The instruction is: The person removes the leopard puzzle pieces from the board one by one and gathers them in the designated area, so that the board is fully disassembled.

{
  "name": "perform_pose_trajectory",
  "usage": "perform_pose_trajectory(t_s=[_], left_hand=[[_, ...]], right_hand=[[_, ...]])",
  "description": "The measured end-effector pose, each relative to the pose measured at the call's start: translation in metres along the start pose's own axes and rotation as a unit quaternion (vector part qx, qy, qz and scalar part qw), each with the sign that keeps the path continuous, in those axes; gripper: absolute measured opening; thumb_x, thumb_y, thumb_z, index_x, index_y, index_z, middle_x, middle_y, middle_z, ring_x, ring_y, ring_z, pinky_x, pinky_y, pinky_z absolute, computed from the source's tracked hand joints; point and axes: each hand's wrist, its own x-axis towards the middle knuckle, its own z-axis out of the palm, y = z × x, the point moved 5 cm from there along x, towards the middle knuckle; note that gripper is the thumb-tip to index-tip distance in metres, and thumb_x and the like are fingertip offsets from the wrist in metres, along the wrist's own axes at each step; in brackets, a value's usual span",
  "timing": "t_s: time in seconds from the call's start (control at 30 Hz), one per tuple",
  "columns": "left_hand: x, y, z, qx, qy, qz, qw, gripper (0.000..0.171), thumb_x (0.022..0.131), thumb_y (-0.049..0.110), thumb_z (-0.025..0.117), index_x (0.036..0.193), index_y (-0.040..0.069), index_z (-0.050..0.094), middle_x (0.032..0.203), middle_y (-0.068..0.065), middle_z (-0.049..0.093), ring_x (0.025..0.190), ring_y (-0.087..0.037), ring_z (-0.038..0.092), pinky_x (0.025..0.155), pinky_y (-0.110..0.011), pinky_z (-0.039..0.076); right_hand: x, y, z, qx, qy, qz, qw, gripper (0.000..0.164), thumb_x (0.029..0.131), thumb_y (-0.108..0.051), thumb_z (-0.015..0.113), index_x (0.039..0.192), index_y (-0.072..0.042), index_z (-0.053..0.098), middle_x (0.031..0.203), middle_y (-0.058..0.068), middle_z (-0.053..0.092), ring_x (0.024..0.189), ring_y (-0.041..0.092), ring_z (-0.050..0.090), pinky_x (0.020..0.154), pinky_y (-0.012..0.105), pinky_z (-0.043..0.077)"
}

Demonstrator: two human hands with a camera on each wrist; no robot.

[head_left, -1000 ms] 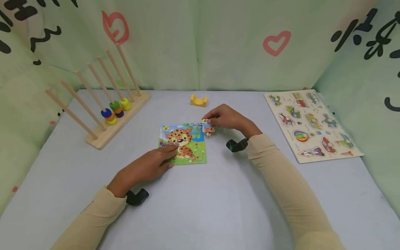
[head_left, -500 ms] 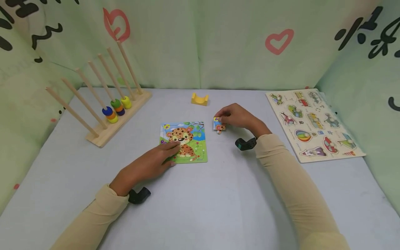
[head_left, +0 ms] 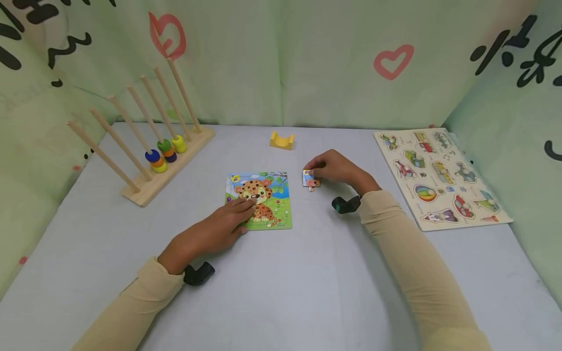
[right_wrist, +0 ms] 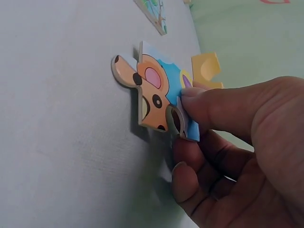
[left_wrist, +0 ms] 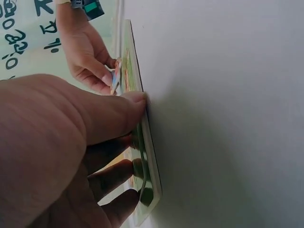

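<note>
Jigsaw piece (right_wrist: 156,92) pinched between thumb and fingers of my right hand (head_left: 334,166), right of leopard puzzle (head_left: 269,201), apart from it; contact with table (head_left: 281,282) unclear. My left hand (head_left: 215,228) rests on leopard puzzle, fingers extended, thumb at edge. Hands apart. Yellow block (head_left: 282,142) beyond both. Peg rack (head_left: 190,147) left, picture board (head_left: 444,201) right.

Looks like a curtained play corner
Green curtains (head_left: 325,63) round a white table (head_left: 281,287), peg toy (head_left: 173,168) at left, picture board (head_left: 443,181) at right.
</note>
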Motion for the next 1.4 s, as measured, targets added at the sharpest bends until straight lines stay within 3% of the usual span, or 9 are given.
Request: perform_pose_trajectory(t_s=[0.17, 0.3, 0.43, 0.6, 0.87, 1.03, 1.23, 1.4], left_hand=[[0.002, 0.002, -0.001, -0.002, -0.007, -0.029, 0.9996, 0.057, 0.095, 0.01, 0.064, 0.144, -0.006, 0.04, 0.155, -0.016, 0.03, 0.144, -0.035, 0.019, 0.112, -0.048, 0.027], [0.006, 0.003, -0.003, -0.005, 0.001, -0.045, 0.999, 0.058, 0.094, 0.016, 0.068, 0.143, -0.004, 0.044, 0.153, -0.015, 0.035, 0.142, -0.031, 0.027, 0.109, -0.046, 0.033], [0.008, 0.003, -0.004, -0.004, 0.011, -0.04, 0.9991, 0.056, 0.091, 0.014, 0.071, 0.139, -0.006, 0.049, 0.149, -0.017, 0.04, 0.138, -0.031, 0.035, 0.105, -0.044, 0.038], [0.006, 0.004, -0.005, -0.003, 0.01, -0.03, 0.9995, 0.055, 0.091, 0.011, 0.07, 0.138, -0.007, 0.049, 0.15, -0.019, 0.039, 0.139, -0.033, 0.034, 0.106, -0.045, 0.037], [0.006, 0.001, -0.003, -0.012, 0.004, -0.041, 0.9991, 0.055, 0.092, 0.012, 0.068, 0.14, -0.006, 0.047, 0.152, -0.017, 0.036, 0.141, -0.031, 0.03, 0.108, -0.046, 0.034], [0.006, 0.0, -0.003, -0.018, 0.0, -0.037, 0.9992, 0.053, 0.093, 0.013, 0.067, 0.14, -0.004, 0.048, 0.152, -0.016, 0.036, 0.141, -0.031, 0.03, 0.107, -0.046, 0.035], [0.005, -0.001, -0.003, -0.021, -0.002, -0.026, 0.9995, 0.05, 0.094, 0.013, 0.067, 0.139, -0.002, 0.051, 0.152, -0.015, 0.037, 0.141, -0.03, 0.031, 0.107, -0.046, 0.035], [0.004, -0.002, -0.004, -0.024, -0.006, -0.028, 0.9993, 0.049, 0.094, 0.013, 0.066, 0.139, -0.001, 0.052, 0.152, -0.014, 0.037, 0.141, -0.029, 0.03, 0.108, -0.045, 0.035]], right_hand=[[-0.001, 0.001, 0.001, -0.006, 0.001, 0.001, 1.0, 0.024, 0.096, -0.007, 0.057, 0.116, -0.002, 0.07, 0.116, 0.011, 0.066, 0.1, 0.023, 0.052, 0.084, 0.035, 0.044], [0.0, 0.001, 0.002, -0.009, 0.001, -0.007, 1.0, 0.024, 0.096, -0.007, 0.058, 0.116, -0.002, 0.07, 0.116, 0.012, 0.066, 0.1, 0.023, 0.053, 0.085, 0.036, 0.044], [0.001, 0.002, 0.004, -0.009, 0.004, -0.012, 1.0, 0.024, 0.095, -0.007, 0.059, 0.115, -0.003, 0.071, 0.114, 0.011, 0.066, 0.102, 0.024, 0.053, 0.088, 0.037, 0.044], [0.0, 0.004, 0.004, -0.004, 0.016, -0.008, 1.0, 0.023, 0.094, -0.007, 0.059, 0.114, -0.004, 0.071, 0.115, 0.011, 0.065, 0.105, 0.024, 0.051, 0.091, 0.038, 0.042], [0.003, 0.003, 0.005, 0.005, 0.021, -0.021, 1.0, 0.02, 0.094, -0.004, 0.059, 0.11, -0.003, 0.071, 0.106, 0.01, 0.066, 0.096, 0.023, 0.051, 0.083, 0.034, 0.042], [0.005, 0.001, 0.004, -0.003, 0.046, -0.032, 0.998, 0.02, 0.095, -0.007, 0.058, 0.111, -0.003, 0.07, 0.101, 0.009, 0.064, 0.091, 0.023, 0.049, 0.077, 0.032, 0.041], [0.008, -0.01, 0.003, -0.012, 0.073, -0.04, 0.996, 0.02, 0.096, -0.013, 0.059, 0.111, -0.006, 0.071, 0.098, 0.007, 0.064, 0.086, 0.022, 0.048, 0.072, 0.032, 0.041], [0.011, -0.026, 0.007, -0.006, 0.061, -0.063, 0.996, 0.021, 0.095, -0.011, 0.059, 0.111, -0.005, 0.072, 0.1, 0.007, 0.066, 0.085, 0.022, 0.049, 0.071, 0.031, 0.042]])
